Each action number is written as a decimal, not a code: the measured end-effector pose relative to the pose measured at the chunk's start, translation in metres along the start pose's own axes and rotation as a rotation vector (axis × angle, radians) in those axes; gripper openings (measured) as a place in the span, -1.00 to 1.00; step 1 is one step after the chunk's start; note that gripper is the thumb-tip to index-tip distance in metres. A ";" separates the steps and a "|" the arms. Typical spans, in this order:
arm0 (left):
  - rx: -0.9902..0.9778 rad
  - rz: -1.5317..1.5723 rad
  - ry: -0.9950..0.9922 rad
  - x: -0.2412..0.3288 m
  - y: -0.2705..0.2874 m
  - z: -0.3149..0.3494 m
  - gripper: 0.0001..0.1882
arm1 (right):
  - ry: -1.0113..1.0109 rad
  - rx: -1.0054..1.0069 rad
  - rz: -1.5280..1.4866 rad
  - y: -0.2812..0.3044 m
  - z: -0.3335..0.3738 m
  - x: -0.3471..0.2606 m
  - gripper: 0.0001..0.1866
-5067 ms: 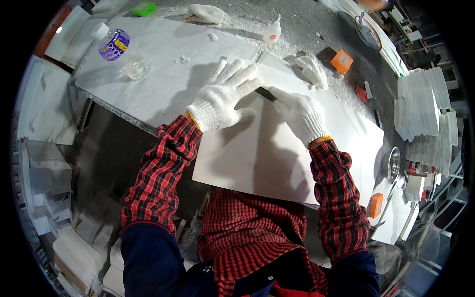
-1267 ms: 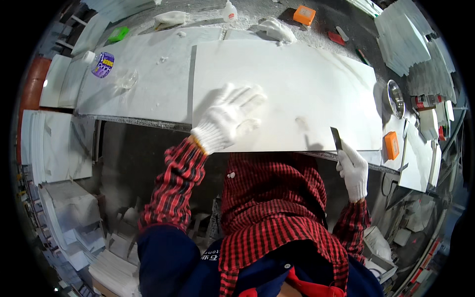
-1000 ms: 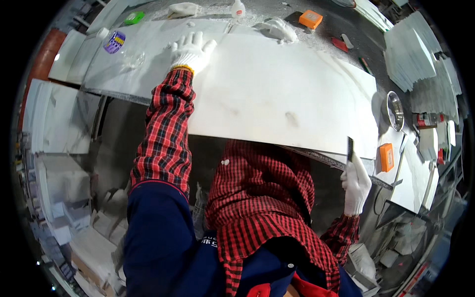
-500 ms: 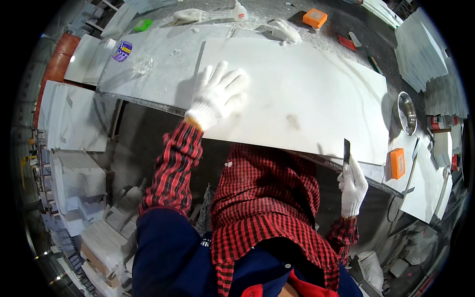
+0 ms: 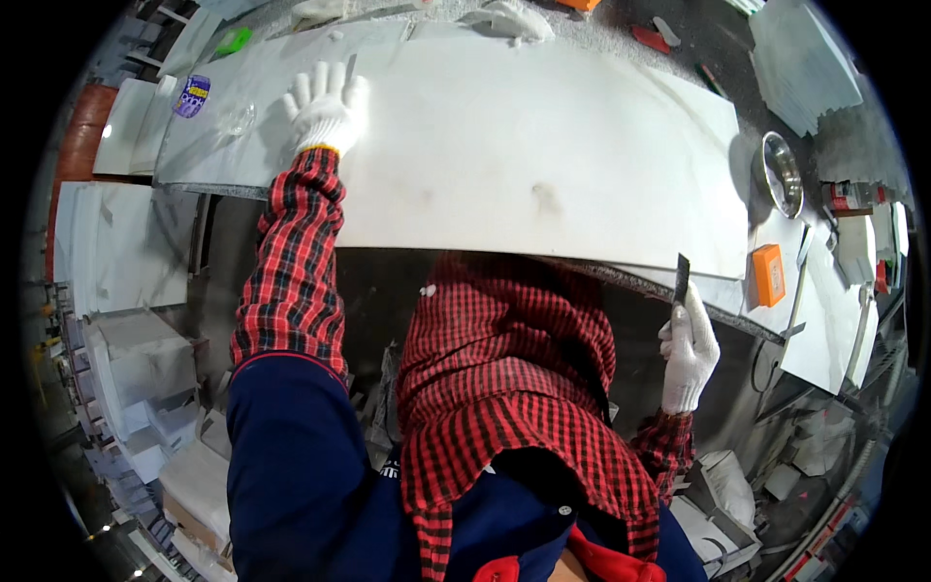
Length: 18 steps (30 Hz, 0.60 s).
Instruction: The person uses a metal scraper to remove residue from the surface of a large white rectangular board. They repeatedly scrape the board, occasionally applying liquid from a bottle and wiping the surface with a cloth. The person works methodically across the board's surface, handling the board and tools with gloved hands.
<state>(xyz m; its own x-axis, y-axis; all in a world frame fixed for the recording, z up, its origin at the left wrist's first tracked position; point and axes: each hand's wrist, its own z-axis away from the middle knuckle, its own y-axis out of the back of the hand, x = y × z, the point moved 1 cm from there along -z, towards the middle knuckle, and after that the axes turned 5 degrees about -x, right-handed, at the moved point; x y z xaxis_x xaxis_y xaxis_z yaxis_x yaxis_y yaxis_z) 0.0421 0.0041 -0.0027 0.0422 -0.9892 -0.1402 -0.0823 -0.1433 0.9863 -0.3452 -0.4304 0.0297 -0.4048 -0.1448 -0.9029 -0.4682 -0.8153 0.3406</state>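
Observation:
A large white marble-look slab with faint grey veins lies across the bench, its near edge jutting over the front. My left hand, in a white knit glove, is spread with fingers apart at the slab's left edge. How firmly it presses there I cannot tell. At the slab's near right corner, my right hand, also gloved, is closed around a thin dark flat strip that looks like a blade or file. The strip points upward, close to the slab's near edge.
Left of the slab lies a clear plastic bottle with a purple label. To the right are a metal bowl and an orange block. A white cloth or glove rests at the far edge. Stacked slabs stand at the far right.
My left hand has slid left and farther away, from the slab's top to its left edge. My right hand still holds the dark strip. The whole view has shifted slightly.

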 end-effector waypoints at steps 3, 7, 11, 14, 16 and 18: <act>0.241 -0.266 -0.114 -0.044 0.004 0.028 -0.37 | -0.002 -0.002 -0.005 -0.001 0.005 0.002 -0.57; 0.412 -0.024 -0.135 -0.096 0.011 0.098 -0.47 | 0.005 -0.004 -0.078 -0.007 0.004 0.019 -0.57; 0.452 0.462 0.039 -0.110 0.008 0.195 -0.48 | -0.001 -0.076 -0.114 -0.016 0.006 0.032 -0.56; 0.305 0.697 0.136 -0.080 -0.002 0.258 -0.48 | -0.024 -0.162 -0.101 -0.026 0.009 0.034 -0.55; 0.178 0.942 0.201 -0.056 -0.005 0.284 -0.49 | 0.068 -0.213 -0.047 -0.037 0.010 0.036 -0.53; -0.014 1.314 0.341 -0.033 -0.004 0.297 -0.46 | 0.081 -0.289 -0.047 -0.043 0.014 0.028 -0.49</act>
<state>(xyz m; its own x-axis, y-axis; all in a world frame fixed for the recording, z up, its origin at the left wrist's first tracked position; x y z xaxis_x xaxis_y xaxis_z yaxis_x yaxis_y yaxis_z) -0.2547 0.0284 -0.0282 0.1834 -0.3373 0.9233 -0.2421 0.8949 0.3750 -0.3477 -0.3917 -0.0067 -0.3186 -0.1379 -0.9378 -0.2376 -0.9462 0.2198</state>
